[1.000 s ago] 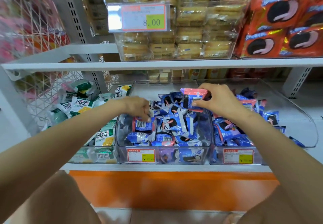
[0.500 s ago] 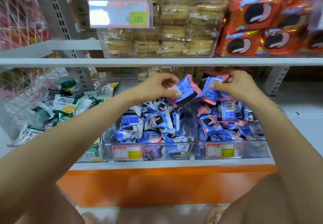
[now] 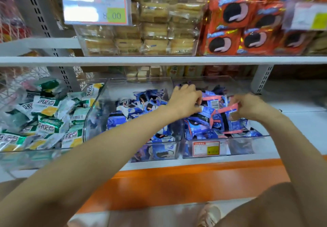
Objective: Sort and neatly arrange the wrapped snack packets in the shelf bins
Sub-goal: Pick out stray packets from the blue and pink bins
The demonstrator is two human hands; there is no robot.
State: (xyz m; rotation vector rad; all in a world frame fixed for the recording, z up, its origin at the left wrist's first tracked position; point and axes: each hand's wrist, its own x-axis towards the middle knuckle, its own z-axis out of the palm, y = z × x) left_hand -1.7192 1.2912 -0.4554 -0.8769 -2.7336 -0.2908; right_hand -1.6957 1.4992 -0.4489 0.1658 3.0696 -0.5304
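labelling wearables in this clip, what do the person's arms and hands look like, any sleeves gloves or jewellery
The left forearm and right forearm are bare to the frame edge, no sleeves in view. The left hand and right hand wear no gloves, and no watch, bracelet or ring is visible.

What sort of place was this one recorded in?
Most likely a shop's snack aisle: a price tag reading 8.00 hangs above the upper shelf, and below stand clear bins of wrapped packets, one with a printed price label in front.
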